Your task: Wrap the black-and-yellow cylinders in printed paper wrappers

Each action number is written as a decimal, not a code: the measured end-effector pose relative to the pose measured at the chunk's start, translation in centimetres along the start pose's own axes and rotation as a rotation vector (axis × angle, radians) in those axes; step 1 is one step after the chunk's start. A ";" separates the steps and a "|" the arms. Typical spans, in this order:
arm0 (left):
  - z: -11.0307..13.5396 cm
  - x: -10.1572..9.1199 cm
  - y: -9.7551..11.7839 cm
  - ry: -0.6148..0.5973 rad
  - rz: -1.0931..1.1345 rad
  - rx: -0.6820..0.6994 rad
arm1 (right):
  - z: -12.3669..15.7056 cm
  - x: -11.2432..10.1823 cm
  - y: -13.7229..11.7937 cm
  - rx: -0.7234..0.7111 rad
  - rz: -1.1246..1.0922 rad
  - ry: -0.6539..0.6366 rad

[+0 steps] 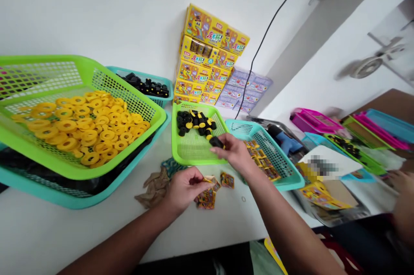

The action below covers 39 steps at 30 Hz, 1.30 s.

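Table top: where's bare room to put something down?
Bare table lies in front of the big teal basket, left of the left hand, and between both forearms. Crowded: packets under that hand, trays right of the right hand holding a black piece.

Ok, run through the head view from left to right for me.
A green basket of yellow rings → left hand pinching a printed packet → right hand holding a black piece → pink tray → blue tray.
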<state>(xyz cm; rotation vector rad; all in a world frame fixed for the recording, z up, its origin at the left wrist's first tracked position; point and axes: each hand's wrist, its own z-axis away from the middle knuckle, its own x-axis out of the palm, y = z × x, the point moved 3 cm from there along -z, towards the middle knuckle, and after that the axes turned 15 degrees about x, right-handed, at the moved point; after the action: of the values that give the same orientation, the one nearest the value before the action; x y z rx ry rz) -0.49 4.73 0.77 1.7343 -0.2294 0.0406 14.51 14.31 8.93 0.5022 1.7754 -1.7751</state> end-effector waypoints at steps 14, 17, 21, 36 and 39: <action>1.2 1.3 0.1 -0.202 -0.053 0.075 | 11.1 -0.8 3.4 -0.096 -0.092 -0.163; 1.3 1.5 -0.1 -0.225 0.025 0.020 | 11.8 -0.9 3.9 -0.044 -0.215 -0.211; 1.1 1.4 0.0 -0.234 0.043 -0.018 | 12.4 -0.8 4.4 0.031 -0.307 -0.272; 1.3 1.5 0.6 -0.168 0.170 -0.093 | 12.6 -0.1 4.4 0.091 -0.160 -0.171; 1.3 1.5 0.6 -0.167 0.160 -0.093 | 12.8 -0.1 4.0 0.094 -0.131 -0.119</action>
<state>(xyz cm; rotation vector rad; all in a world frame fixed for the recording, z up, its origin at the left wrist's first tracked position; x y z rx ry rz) 0.72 3.12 1.39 1.6248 -0.4860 0.0022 18.79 1.87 6.52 0.3164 1.6827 -1.9432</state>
